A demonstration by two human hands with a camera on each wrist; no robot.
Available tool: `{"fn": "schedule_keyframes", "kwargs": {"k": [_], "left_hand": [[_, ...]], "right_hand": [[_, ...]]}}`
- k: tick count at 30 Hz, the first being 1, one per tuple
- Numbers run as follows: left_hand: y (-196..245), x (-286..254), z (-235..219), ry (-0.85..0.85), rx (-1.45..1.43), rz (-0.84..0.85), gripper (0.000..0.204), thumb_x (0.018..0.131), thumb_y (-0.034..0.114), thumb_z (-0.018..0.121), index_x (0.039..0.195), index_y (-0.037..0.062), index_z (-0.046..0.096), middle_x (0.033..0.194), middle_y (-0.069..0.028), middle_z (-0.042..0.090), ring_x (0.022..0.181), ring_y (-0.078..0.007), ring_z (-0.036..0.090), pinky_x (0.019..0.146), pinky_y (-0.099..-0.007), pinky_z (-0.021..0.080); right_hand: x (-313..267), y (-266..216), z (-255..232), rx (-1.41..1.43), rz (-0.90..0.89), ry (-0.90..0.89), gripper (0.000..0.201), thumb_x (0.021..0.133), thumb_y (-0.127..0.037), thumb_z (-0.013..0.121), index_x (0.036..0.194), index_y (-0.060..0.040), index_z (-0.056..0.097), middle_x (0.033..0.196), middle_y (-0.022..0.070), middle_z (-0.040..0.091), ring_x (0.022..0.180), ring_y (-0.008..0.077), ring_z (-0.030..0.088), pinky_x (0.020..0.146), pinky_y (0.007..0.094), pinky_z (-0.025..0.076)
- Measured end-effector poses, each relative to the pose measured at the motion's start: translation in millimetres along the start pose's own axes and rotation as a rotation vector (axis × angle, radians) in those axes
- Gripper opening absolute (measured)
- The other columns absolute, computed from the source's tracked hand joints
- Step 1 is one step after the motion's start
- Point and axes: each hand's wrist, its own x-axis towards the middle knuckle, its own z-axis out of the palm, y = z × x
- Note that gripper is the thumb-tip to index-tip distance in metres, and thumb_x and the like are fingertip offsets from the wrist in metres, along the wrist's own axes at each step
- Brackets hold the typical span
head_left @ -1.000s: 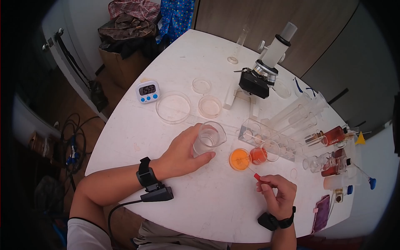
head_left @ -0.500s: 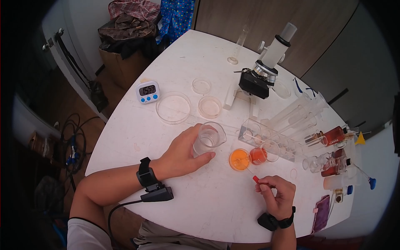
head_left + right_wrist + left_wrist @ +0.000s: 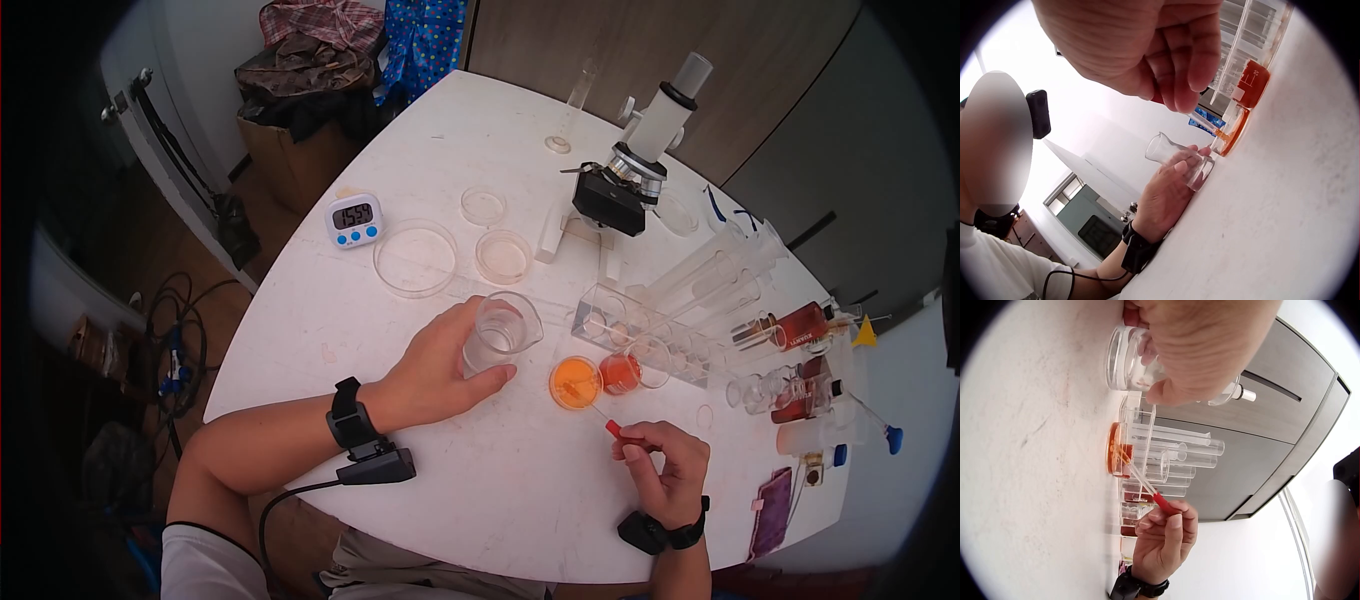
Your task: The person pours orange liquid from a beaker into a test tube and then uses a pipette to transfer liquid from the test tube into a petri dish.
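Note:
My left hand (image 3: 432, 375) is curled round a clear glass beaker (image 3: 503, 330) that stands on the white table. My right hand (image 3: 668, 465) pinches the red bulb (image 3: 614, 429) of a glass dropper between thumb and fingers. In the left wrist view the dropper's glass tube (image 3: 1142, 477) slants down into a shallow dish of orange liquid (image 3: 1112, 450), and orange shows in its lower end. Right beside the dish (image 3: 575, 384) stands a small beaker of red-orange liquid (image 3: 620, 374).
A clear rack (image 3: 640, 335) with tubes stands behind the dishes, a microscope (image 3: 625, 180) beyond it. Round glass dishes (image 3: 415, 259) and a timer (image 3: 355, 221) lie at the left. Brown bottles (image 3: 803, 327) and a purple cloth (image 3: 770, 513) are at the right edge.
The red bulb in my right hand has shifted slightly to the left. My left hand keeps its place round the beaker.

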Motion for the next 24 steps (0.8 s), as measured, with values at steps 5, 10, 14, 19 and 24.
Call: {"fn": "schedule_keyframes", "kwargs": {"k": [5, 10, 14, 19, 24], "left_hand": [[0.6, -0.1, -0.1, 0.001, 0.002, 0.001, 0.055, 0.092, 0.022, 0.078, 0.136, 0.0019, 0.054, 0.123, -0.0212, 0.065, 0.113, -0.0341, 0.064, 0.096, -0.0411, 0.051], [6.4, -0.2, -2.6, -0.037, -0.014, -0.096, 0.053, 0.091, 0.013, 0.079, 0.137, 0.0040, 0.055, 0.132, -0.0129, 0.064, 0.126, -0.0236, 0.060, 0.111, -0.0369, 0.045], [3.6, -0.4, -1.5, -0.039, -0.022, -0.106, 0.053, 0.091, 0.012, 0.079, 0.137, 0.0039, 0.055, 0.133, -0.0125, 0.063, 0.126, -0.0232, 0.060, 0.111, -0.0367, 0.044], [1.0, -0.1, 0.0, -0.003, -0.023, -0.031, 0.054, 0.091, 0.022, 0.078, 0.136, 0.0036, 0.054, 0.124, -0.0211, 0.065, 0.114, -0.0350, 0.063, 0.097, -0.0408, 0.050], [-1.2, 0.2, 1.0, 0.005, -0.020, 0.001, 0.053, 0.091, 0.021, 0.078, 0.135, 0.0041, 0.054, 0.125, -0.0206, 0.065, 0.115, -0.0344, 0.063, 0.098, -0.0408, 0.050]], "right_hand": [[0.5, -1.8, 1.2, 0.014, 0.005, 0.016, 0.014, 0.094, 0.000, 0.068, 0.107, 0.0043, 0.073, 0.088, 0.0135, 0.077, 0.076, 0.0189, 0.076, 0.071, 0.0279, 0.058], [0.4, -0.5, 1.9, 0.037, -0.005, 0.026, 0.017, 0.095, -0.001, 0.068, 0.110, 0.0061, 0.071, 0.091, 0.0151, 0.076, 0.076, 0.0198, 0.075, 0.071, 0.0284, 0.059], [-3.1, 2.3, 0.3, 0.065, -0.045, 0.065, 0.025, 0.090, 0.007, 0.070, 0.115, 0.0053, 0.072, 0.094, 0.0183, 0.077, 0.079, 0.0229, 0.078, 0.071, 0.0297, 0.062], [-13.4, 6.5, -1.2, 0.165, -0.126, 0.226, 0.021, 0.092, 0.001, 0.070, 0.112, 0.0067, 0.070, 0.089, 0.0178, 0.076, 0.072, 0.0237, 0.076, 0.068, 0.0292, 0.060], [-17.0, 9.2, -4.6, 0.183, -0.175, 0.356, 0.021, 0.097, -0.007, 0.069, 0.111, 0.0074, 0.068, 0.084, 0.0158, 0.073, 0.070, 0.0224, 0.074, 0.065, 0.0303, 0.060]]}}
